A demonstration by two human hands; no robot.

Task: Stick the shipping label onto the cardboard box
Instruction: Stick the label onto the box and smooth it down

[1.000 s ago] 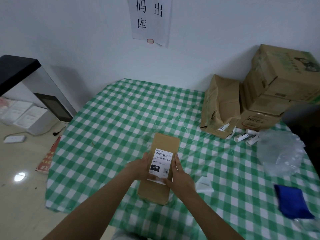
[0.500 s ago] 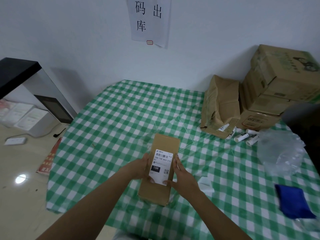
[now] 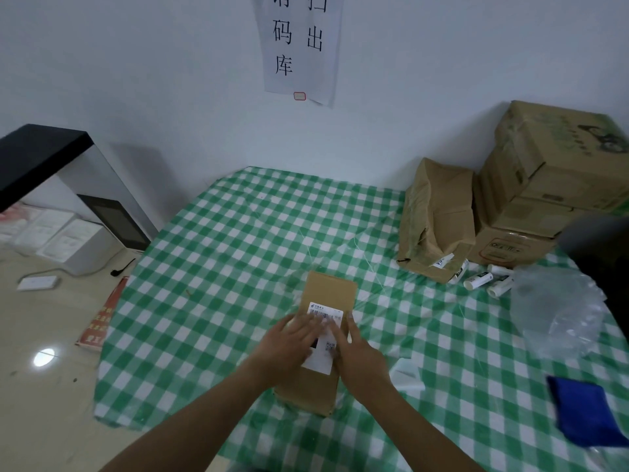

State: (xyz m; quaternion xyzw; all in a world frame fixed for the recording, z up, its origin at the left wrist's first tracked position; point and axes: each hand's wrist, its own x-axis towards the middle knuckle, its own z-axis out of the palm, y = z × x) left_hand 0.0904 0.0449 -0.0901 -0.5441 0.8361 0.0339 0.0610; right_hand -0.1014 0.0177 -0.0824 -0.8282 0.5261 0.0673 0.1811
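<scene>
A long brown cardboard box (image 3: 328, 291) lies flat on the green checked tablecloth (image 3: 238, 253), near the table's front edge. A white shipping label (image 3: 323, 364) with a barcode lies on the box's top. My left hand (image 3: 289, 345) rests flat on the label, fingers spread over its left and middle part. My right hand (image 3: 357, 352) lies along the label's right edge, fingers stretched forward on the box. Both hands cover much of the label; its top strip and bottom corner show.
Stacked cardboard boxes (image 3: 544, 185) and a crumpled brown parcel (image 3: 435, 219) stand at the back right, with small white tubes (image 3: 480, 279) beside them. A clear plastic bag (image 3: 558, 311) and a blue cloth (image 3: 585, 410) lie at the right. A white paper scrap (image 3: 406, 373) lies near my right wrist.
My left hand has slid from the box's left side onto the label, fingers spread over it. The right hand stays at the label's right edge. The camera has tilted up slightly.
</scene>
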